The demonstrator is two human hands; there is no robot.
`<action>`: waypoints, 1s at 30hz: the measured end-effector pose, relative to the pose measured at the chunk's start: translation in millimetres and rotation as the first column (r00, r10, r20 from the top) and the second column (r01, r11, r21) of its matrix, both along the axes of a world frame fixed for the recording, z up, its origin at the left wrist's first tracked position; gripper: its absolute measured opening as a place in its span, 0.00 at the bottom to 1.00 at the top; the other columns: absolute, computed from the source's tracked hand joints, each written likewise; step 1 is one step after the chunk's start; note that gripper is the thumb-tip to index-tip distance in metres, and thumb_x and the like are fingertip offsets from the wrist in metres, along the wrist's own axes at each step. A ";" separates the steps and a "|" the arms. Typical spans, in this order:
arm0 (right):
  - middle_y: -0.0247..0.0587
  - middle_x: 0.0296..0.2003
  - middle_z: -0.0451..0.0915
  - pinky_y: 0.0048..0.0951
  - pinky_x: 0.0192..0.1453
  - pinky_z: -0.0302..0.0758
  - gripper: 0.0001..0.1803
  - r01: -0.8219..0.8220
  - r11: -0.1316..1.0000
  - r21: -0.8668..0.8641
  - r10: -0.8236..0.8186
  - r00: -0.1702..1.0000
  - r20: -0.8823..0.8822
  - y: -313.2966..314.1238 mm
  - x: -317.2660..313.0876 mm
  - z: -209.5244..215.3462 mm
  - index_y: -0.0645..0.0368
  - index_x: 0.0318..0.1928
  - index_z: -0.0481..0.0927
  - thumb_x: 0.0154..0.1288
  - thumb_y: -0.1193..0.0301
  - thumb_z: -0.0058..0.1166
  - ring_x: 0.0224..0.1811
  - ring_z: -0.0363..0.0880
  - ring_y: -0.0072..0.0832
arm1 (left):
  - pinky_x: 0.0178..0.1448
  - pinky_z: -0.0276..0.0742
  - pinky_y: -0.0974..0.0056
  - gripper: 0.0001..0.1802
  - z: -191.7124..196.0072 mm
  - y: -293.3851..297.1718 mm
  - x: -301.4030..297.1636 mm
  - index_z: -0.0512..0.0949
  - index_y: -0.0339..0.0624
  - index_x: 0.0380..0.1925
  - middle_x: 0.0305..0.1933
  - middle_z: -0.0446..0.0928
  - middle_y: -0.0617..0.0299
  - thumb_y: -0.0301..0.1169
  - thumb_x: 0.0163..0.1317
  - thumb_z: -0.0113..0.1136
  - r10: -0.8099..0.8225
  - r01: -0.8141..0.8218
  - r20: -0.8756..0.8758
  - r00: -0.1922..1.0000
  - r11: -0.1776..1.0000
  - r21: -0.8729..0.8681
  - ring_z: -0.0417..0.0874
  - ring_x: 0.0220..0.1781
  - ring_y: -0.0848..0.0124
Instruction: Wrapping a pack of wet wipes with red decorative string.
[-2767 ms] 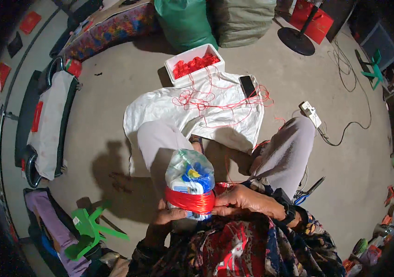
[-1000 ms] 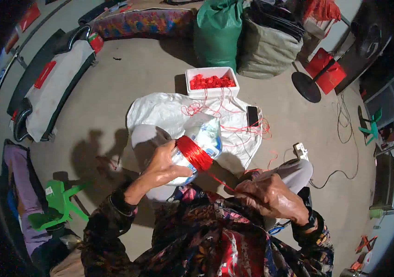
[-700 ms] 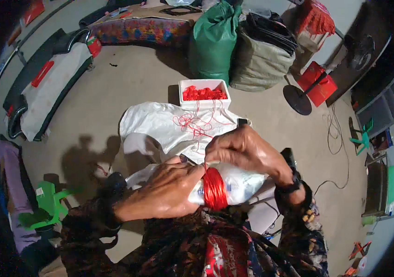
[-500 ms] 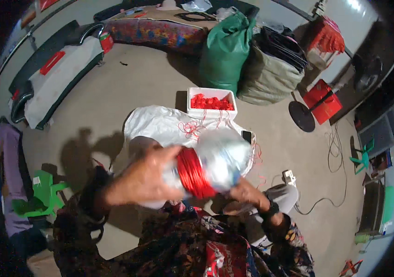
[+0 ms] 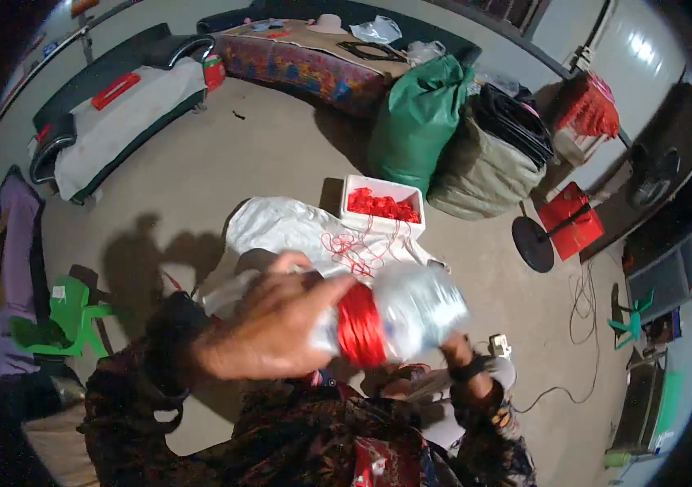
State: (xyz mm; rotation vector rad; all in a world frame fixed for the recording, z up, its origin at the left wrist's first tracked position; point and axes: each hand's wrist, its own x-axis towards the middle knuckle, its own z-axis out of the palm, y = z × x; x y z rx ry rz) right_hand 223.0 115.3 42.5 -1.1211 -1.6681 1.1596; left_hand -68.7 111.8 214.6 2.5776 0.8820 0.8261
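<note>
My left hand (image 5: 273, 325) is closed round the left end of a clear, shiny plastic bottle (image 5: 423, 312), held up in front of my body. A thick band of red cord (image 5: 360, 325) is wound round the bottle's middle, close to my left fingertips. At the bottle's right end, my right hand (image 5: 457, 349) shows only in part; its fingers are hidden behind the plastic. Both hands and the bottle are a little blurred. Beyond them, loose red cord (image 5: 351, 252) trails over a white sheet (image 5: 281, 223) on the floor.
Behind the sheet stands a white foam box (image 5: 382, 226) of red pieces. A green sack (image 5: 419, 122) and a pale sack (image 5: 484, 178) are farther back. Green chair (image 5: 70, 316) at left; fan base (image 5: 532, 243), power strip (image 5: 500, 346) and cable (image 5: 573, 398) at right.
The bottle and my left hand have moved right and slightly down in the picture. My view has shifted too, so the room sits lower. The dark phone on the sheet's edge no longer shows.
</note>
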 end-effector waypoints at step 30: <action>0.28 0.31 0.82 0.21 0.40 0.73 0.10 -0.142 0.951 -0.275 0.125 0.989 -0.079 22.8 -57.1 98.0 0.65 0.38 0.82 0.65 0.70 0.55 0.33 0.75 0.13 | 0.62 0.61 0.53 0.33 -9.9 3.1 -9.1 0.70 0.32 0.49 0.33 0.78 0.49 0.35 0.41 0.67 -0.259 0.259 0.035 0.965 0.925 -0.279 0.80 0.42 0.55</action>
